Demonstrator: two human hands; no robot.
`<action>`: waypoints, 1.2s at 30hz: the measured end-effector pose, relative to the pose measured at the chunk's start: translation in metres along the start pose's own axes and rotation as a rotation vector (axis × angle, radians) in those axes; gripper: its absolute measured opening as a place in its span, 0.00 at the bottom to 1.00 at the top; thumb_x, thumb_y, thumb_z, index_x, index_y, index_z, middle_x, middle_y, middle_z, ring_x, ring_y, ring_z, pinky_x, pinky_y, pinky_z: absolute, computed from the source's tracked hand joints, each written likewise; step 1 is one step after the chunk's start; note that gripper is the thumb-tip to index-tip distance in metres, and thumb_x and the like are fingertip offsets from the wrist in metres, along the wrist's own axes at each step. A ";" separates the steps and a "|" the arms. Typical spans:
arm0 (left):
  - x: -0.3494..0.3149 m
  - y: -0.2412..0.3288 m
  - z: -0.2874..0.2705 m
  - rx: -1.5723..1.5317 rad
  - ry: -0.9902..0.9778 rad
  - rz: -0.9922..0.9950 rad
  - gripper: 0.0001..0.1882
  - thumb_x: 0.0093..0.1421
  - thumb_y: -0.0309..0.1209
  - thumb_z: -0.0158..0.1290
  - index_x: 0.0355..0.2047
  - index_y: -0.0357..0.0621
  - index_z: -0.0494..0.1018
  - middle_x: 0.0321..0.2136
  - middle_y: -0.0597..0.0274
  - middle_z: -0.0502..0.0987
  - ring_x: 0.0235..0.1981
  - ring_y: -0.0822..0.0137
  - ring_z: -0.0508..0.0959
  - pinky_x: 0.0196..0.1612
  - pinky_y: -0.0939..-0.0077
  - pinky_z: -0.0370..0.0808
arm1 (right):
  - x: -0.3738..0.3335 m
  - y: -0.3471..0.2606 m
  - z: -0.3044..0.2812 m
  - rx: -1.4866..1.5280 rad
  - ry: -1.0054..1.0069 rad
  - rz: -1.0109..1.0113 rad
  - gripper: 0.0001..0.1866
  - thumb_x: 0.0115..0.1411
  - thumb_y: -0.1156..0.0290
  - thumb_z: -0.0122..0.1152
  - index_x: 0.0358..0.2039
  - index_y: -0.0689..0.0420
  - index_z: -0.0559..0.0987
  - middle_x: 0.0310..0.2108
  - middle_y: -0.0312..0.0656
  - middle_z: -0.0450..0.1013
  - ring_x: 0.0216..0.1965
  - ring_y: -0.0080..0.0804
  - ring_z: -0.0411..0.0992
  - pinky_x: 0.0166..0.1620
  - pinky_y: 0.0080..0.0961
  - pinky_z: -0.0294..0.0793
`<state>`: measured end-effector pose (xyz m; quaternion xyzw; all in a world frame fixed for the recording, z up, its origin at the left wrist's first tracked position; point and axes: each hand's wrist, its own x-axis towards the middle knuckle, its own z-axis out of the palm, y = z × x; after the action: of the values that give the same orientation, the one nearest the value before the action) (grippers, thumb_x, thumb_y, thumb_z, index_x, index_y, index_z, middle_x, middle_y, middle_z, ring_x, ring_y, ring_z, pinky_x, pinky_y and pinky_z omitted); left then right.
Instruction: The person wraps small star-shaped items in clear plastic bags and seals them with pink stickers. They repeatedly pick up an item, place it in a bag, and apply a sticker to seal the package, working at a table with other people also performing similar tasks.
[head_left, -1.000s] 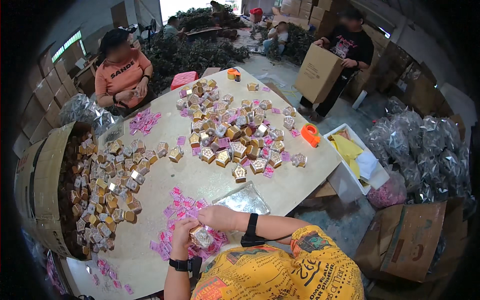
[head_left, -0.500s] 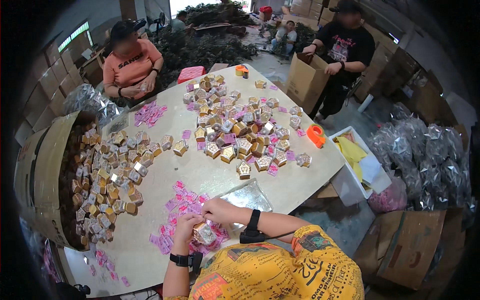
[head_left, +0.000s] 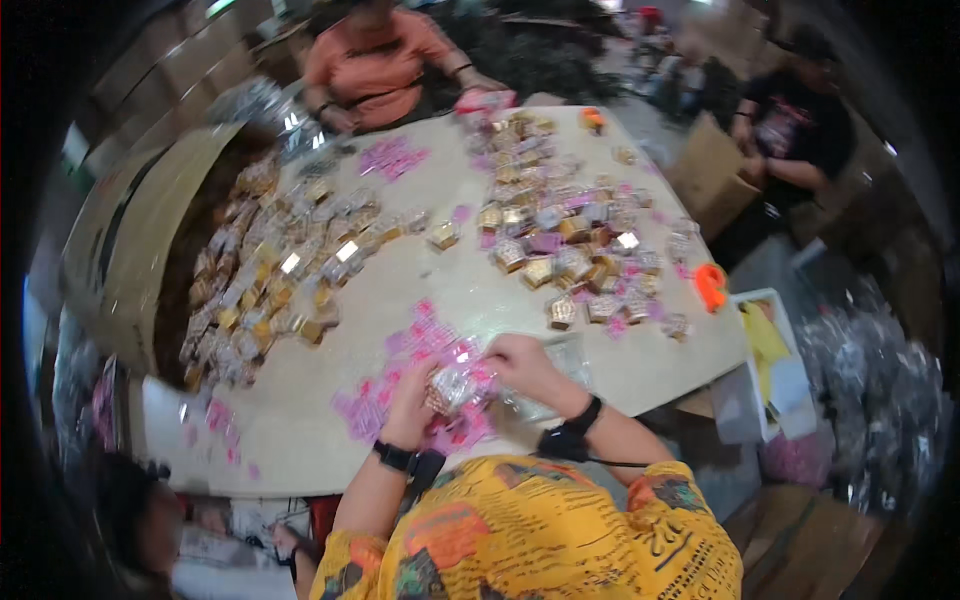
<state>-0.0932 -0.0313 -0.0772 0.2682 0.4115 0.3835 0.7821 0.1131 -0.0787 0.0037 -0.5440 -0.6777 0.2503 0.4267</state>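
My left hand (head_left: 408,408) and my right hand (head_left: 522,364) both hold one small clear-wrapped packet (head_left: 453,387) just above the near edge of the pale table (head_left: 470,290). Pink slips (head_left: 405,365) lie scattered under and around my hands. A clear plastic sheet (head_left: 555,365) lies by my right hand. A black band sits on each wrist.
A heap of wrapped packets (head_left: 275,270) spills from a cardboard bin (head_left: 125,245) at left; another pile (head_left: 565,230) lies at far right. An orange tool (head_left: 711,285) rests at the right edge. A person in orange (head_left: 375,60) sits opposite; another holds a cardboard box (head_left: 712,175).
The view has tipped down and blurred, so the table sits higher in the picture. My hands stay together on the packet near the table's front edge.
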 end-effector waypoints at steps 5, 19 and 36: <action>0.005 0.012 0.004 -0.324 0.010 -0.243 0.09 0.62 0.31 0.45 0.38 0.40 0.71 0.33 0.56 0.78 0.34 0.57 0.79 0.40 0.61 0.77 | -0.008 -0.038 -0.015 -0.154 -0.102 -0.181 0.03 0.48 0.77 0.58 0.25 0.61 0.74 0.22 0.47 0.69 0.24 0.44 0.70 0.28 0.34 0.69; -0.009 0.022 0.024 -0.424 0.065 -0.241 0.12 0.62 0.32 0.42 0.37 0.34 0.69 0.32 0.51 0.77 0.33 0.57 0.79 0.37 0.60 0.78 | -0.003 -0.051 -0.003 -0.260 -0.165 -0.256 0.05 0.47 0.79 0.58 0.25 0.61 0.72 0.23 0.46 0.68 0.24 0.45 0.69 0.27 0.35 0.69; -0.008 0.020 0.023 -0.381 0.102 -0.221 0.11 0.62 0.33 0.43 0.36 0.36 0.69 0.30 0.53 0.76 0.31 0.57 0.79 0.35 0.58 0.78 | -0.002 -0.048 0.001 -0.320 -0.206 -0.286 0.06 0.47 0.76 0.57 0.24 0.60 0.69 0.22 0.46 0.67 0.25 0.46 0.69 0.27 0.38 0.70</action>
<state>-0.0836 -0.0289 -0.0474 0.0492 0.3975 0.3796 0.8340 0.0870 -0.0940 0.0407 -0.4746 -0.8190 0.1307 0.2946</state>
